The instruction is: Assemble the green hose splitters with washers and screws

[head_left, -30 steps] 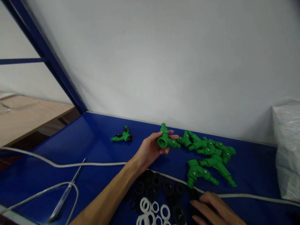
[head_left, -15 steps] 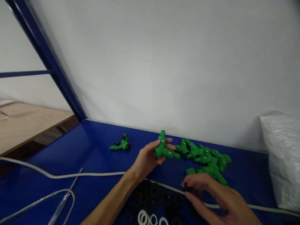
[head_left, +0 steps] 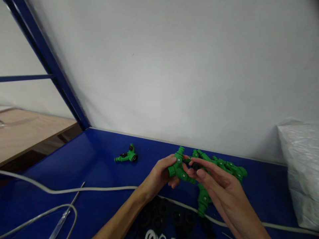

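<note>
My left hand [head_left: 161, 171] grips a green Y-shaped hose connector [head_left: 178, 166] by its middle, one branch pointing up and another to the right. Between the thumb and fingers of my right hand [head_left: 216, 182] is a small black knob-like part [head_left: 196, 165], held close beside the connector's right branch. Whether the two touch I cannot tell. Behind my right hand lies a pile of green connectors [head_left: 229, 167], partly hidden. A separate green connector [head_left: 203, 200] lies below them. Farther left sits a green connector with black parts fitted [head_left: 127, 154].
Black rings [head_left: 158, 222] and white washers [head_left: 151, 234] lie at the near edge. A pale cable [head_left: 104, 188] crosses the blue table [head_left: 99, 159]. A clear-handled screwdriver [head_left: 61, 220] lies at left, a plastic-wrapped bundle [head_left: 301, 172] at right, against the white wall.
My right hand has moved up and left with the black part to the connector. My left hand has shifted slightly right and down. A green connector near the cable now lies differently.
</note>
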### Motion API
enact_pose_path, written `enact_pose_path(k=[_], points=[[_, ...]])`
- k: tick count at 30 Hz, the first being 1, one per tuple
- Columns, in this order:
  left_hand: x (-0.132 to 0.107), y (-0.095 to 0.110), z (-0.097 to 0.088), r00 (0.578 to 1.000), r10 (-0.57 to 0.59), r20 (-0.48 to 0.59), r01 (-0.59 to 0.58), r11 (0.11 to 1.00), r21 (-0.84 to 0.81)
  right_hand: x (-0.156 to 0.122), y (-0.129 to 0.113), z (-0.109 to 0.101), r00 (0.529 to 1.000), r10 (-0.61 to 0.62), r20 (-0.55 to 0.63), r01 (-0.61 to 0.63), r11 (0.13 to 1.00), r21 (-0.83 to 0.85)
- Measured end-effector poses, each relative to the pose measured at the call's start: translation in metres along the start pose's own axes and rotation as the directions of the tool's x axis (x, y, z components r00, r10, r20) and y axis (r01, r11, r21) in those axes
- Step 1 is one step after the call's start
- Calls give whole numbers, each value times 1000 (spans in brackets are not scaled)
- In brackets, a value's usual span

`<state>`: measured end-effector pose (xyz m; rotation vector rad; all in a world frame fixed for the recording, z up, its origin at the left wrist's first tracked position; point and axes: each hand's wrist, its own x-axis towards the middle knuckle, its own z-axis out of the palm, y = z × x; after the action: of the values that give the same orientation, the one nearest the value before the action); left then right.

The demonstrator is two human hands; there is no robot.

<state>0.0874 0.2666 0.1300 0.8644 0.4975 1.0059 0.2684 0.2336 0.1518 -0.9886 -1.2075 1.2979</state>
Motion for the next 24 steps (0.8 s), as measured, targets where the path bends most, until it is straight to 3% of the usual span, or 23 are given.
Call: enact_pose_path(k=[9,16,20,24], points=[[-5,3,-2,994,-86,64,88,996,-28,-6,-12,7,997,-36,70,18,970,242],[-4,-1,-3,982,-128,137,140,987,-76,-7,-11,8,994,-36,100,7,961,275],[-4,-1,-2,981,-144,127,152,987,-57,-7,-13,10,992,-43,120,8,962,273],[-6,1,0,984,-145,106,150,988,-40,-7,-13,11,997,-51,55,37,974,225]])
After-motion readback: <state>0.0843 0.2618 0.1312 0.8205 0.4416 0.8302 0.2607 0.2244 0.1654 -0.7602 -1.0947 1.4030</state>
